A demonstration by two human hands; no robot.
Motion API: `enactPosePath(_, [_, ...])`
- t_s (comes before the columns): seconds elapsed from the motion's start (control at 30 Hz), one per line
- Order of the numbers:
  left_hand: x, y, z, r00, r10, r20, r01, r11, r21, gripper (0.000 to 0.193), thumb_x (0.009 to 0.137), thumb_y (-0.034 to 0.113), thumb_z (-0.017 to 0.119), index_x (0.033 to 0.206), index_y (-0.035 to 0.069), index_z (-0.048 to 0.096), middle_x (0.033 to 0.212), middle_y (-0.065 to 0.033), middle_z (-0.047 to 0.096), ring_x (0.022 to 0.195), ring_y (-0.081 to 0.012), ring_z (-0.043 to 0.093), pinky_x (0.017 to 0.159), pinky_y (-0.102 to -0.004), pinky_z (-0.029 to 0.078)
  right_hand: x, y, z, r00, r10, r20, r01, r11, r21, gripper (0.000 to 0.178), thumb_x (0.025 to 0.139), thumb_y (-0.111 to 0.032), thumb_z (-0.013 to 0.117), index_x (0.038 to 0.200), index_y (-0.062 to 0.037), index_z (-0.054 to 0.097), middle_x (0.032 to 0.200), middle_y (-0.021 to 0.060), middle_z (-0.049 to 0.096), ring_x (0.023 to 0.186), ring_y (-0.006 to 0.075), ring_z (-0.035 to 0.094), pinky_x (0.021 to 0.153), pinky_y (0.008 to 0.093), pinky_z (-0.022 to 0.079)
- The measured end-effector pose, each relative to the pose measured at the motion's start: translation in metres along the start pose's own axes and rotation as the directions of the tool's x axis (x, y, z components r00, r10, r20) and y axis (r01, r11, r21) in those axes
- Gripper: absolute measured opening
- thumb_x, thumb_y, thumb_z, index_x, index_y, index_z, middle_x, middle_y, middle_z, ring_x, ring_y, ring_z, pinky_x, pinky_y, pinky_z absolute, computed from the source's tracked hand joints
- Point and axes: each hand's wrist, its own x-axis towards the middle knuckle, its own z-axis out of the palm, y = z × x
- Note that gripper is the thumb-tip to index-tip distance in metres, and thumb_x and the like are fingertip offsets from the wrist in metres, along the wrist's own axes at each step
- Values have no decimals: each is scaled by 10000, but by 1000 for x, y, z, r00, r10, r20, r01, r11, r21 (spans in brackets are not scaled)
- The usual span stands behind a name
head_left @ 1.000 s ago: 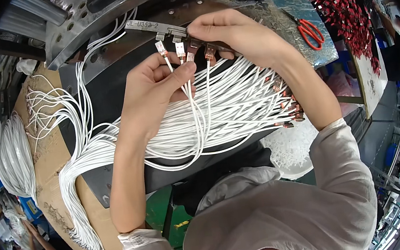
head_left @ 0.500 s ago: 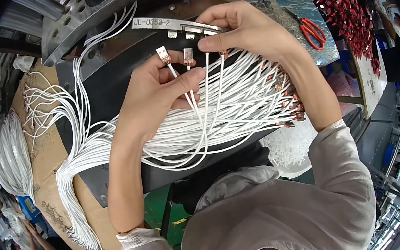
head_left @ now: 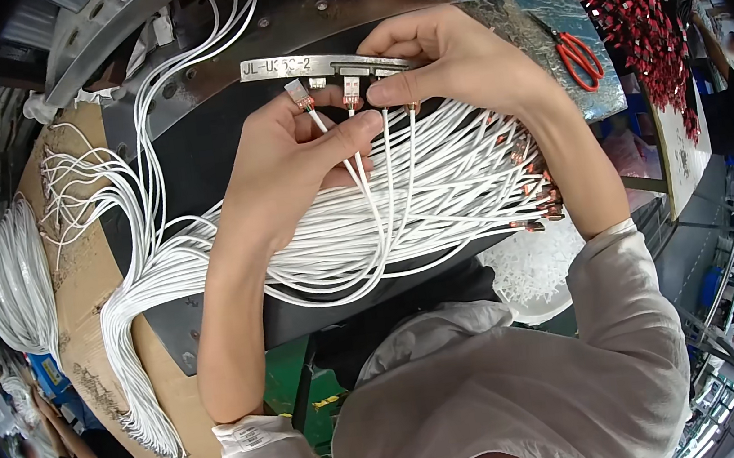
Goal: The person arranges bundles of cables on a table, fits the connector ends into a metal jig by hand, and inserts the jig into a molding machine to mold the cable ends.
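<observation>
A thick bundle of white cables (head_left: 436, 203) with small metal-and-red connector ends lies across a dark work surface (head_left: 196, 158). My left hand (head_left: 288, 170) pinches two or three cables, their connector ends (head_left: 297, 92) pointing up between its fingers. My right hand (head_left: 447, 61) grips another connector end (head_left: 352, 93) with thumb and forefinger, right below a narrow metal fixture bar (head_left: 321, 64). The two hands touch at the fingertips. More connector ends (head_left: 540, 196) fan out at the right of the bundle.
Red-handled scissors (head_left: 578, 56) lie on a bluish mat at the right, beside a heap of red parts (head_left: 633, 18). Coils of white cable (head_left: 15, 278) hang at the left over brown cardboard (head_left: 77, 307). A white perforated tray (head_left: 530, 269) sits below the bundle. Another person (head_left: 75, 443) is at the lower left.
Both hands have moved up toward the metal bar with their cables. My right hand now holds a connector just under the bar.
</observation>
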Motion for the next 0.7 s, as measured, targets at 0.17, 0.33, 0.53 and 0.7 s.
enactPosePath(0.17, [-2, 0, -11, 1000, -3, 9, 3, 1000, -11, 344, 990, 190, 734, 1245, -27, 652, 880, -47, 692, 778, -114, 702, 699, -257, 627, 0, 3, -6, 998, -12, -64, 8, 997, -73, 399, 846, -157, 859, 1171, 28, 721, 841, 56, 747, 669, 63, 617, 593, 230, 483])
enactPosePath(0.33, [-4, 2, -14, 994, -51, 102, 42, 995, 90, 390, 981, 186, 746, 1299, -24, 660, 873, -45, 687, 733, -95, 686, 668, -255, 621, 2, 7, -9, 998, -8, -57, 4, 997, -79, 408, 834, -150, 867, 1173, 22, 721, 815, 55, 744, 646, 57, 610, 570, 221, 471])
enactPosePath(0.53, [-1, 2, -16, 987, -11, 161, 18, 999, -45, 381, 986, 191, 736, 1303, -8, 667, 918, -49, 713, 741, -106, 687, 673, -237, 604, 6, 1, -9, 997, 70, 20, -69, 997, -20, 406, 821, -129, 874, 1161, 43, 733, 839, 64, 752, 672, 56, 622, 592, 216, 482])
enactPosePath(0.7, [-4, 9, -28, 982, 152, -109, -80, 869, 489, 304, 983, 201, 732, 1185, -26, 717, 934, -89, 731, 749, -126, 682, 659, -291, 561, 31, 2, -32, 977, -163, 134, 209, 834, -510, 324, 785, -170, 880, 1054, -5, 804, 1080, 143, 722, 994, 240, 687, 839, 347, 542])
